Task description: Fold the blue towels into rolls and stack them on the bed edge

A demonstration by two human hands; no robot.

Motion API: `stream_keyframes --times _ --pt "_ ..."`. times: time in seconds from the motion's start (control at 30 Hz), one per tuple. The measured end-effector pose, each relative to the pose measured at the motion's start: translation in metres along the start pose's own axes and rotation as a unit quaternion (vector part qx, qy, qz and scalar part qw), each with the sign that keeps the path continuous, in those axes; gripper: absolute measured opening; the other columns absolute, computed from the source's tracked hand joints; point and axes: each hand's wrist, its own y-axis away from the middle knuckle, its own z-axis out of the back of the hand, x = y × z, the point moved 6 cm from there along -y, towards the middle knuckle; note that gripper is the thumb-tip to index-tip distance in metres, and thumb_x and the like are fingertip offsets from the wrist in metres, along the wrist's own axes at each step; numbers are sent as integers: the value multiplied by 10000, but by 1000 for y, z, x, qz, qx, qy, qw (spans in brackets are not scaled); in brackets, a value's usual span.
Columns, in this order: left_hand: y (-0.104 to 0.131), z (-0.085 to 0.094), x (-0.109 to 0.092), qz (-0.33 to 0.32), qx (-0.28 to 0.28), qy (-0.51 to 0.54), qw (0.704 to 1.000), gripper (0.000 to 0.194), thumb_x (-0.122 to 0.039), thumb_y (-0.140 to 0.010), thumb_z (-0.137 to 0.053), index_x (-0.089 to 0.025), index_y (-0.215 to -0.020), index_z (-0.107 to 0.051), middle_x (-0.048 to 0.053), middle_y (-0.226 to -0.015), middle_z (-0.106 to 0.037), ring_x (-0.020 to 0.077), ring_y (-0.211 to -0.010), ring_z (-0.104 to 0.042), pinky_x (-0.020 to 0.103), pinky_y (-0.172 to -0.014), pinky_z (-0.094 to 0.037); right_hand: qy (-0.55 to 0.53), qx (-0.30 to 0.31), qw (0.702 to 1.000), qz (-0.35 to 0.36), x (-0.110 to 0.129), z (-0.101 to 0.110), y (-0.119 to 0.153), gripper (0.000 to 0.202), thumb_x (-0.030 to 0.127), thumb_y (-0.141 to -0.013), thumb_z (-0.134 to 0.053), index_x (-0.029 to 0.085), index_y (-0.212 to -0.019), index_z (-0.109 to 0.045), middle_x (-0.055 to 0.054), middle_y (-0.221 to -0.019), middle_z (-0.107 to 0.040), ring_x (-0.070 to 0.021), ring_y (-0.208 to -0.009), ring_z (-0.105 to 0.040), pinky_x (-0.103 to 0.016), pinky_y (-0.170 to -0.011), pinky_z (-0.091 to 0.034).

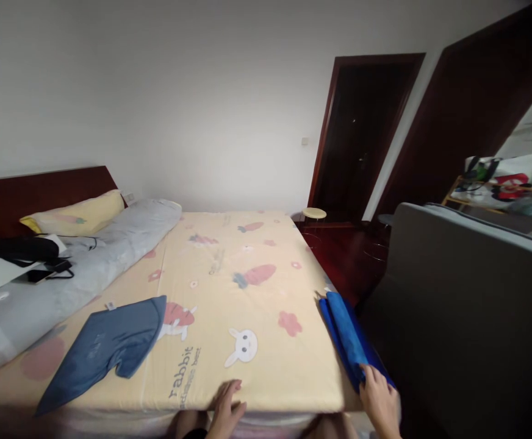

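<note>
My right hand point(379, 393) is at the right edge of the bed, its fingers curled on the near end of a bright blue cloth point(345, 326). This cloth lies long and narrow, folded or rolled, along the edge, with a darker blue part hanging over the side. My left hand point(227, 410) rests at the front edge of the mattress, fingers apart and holding nothing. To its left, a blue-grey garment point(117, 341) lies flat, with a small label at its top and faint lettering; its kind is unclear.
A yellow rabbit-print sheet point(220, 292) covers the bed. Along the headboard point(41, 183) lie a grey quilt point(124, 250), a yellow pillow point(80, 214) and a black bag point(23, 250). A grey panel point(458, 305) stands close on the right; a round stool point(314, 213) is beyond.
</note>
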Motion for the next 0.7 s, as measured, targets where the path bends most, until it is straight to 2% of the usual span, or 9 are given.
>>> stream_keyframes --times 0.07,0.17,0.23,0.3,0.4,0.53,0.63,0.7 --pt "-1 -1 2 1 0 13 1000 463 -254 -737 -538 -261 -1198 -580 60 -1179 -641 216 -1121 -587 375 -981 -502 -3 18 998 -53 -3 -6 0 367 207 -788 -352 189 -1038 -620 -159 -1128 -624 -288 -1072 -576 -450 -878 -407" --pt "-3 -5 11 0 -6 38 999 463 -260 -736 -531 -268 -1197 -578 58 -1182 -637 218 -1115 -590 372 -936 -529 -20 48 989 -137 -4 -2 -22 388 354 -793 -342 191 -1003 -625 -157 -1181 -597 -316 -1119 -548 -488 -917 -398" --pt "-4 -9 17 -8 -16 38 999 465 -266 -723 -540 -271 -1186 -587 61 -1160 -648 229 -1096 -597 395 -951 -522 -40 54 980 -185 -4 0 -37 519 468 -799 -307 195 -1148 -578 -165 -1292 -538 -348 -1184 -507 -529 -936 -390" --pt "-5 -11 23 -17 -28 33 999 465 -268 -711 -548 -271 -1173 -599 63 -1136 -659 237 -1082 -601 413 -974 -506 -58 63 971 -223 -5 -7 -45 692 591 -776 -297 217 -1340 -441 -173 -1430 -418 -400 -1273 -427 -597 -953 -362" --pt "-6 -12 27 -23 -41 33 998 468 -258 -706 -545 -266 -1170 -609 69 -1121 -665 241 -1077 -601 399 -963 -507 -81 119 950 -278 -16 -35 -42 949 717 -649 -411 223 -1450 -292 -228 -1511 -281 -489 -1339 -315 -688 -961 -299" --pt "-7 -12 26 -21 -23 8 999 487 -236 -679 -567 -270 -1162 -618 66 -1096 -680 254 -1067 -608 406 -969 -492 -89 199 922 -321 -40 -69 -38 1101 678 -504 -569 233 -1467 -276 -290 -1509 -246 -573 -1316 -285 -779 -901 -254" --pt "-7 -11 24 -10 -20 0 1000 490 -218 -679 -564 -267 -1163 -616 62 -1118 -671 245 -1078 -608 386 -976 -483 -61 223 919 -318 -47 -75 -42 1126 597 -478 -636 251 -1477 -250 -300 -1513 -228 -596 -1286 -315 -824 -841 -236" --pt "-7 -11 25 -10 -20 1 1000 493 -208 -679 -560 -270 -1164 -615 59 -1127 -669 241 -1079 -608 380 -976 -483 -40 228 923 -309 -43 -72 -43 1111 517 -506 -657 228 -1485 -218 -336 -1461 -307 -571 -1255 -385 -818 -830 -250"
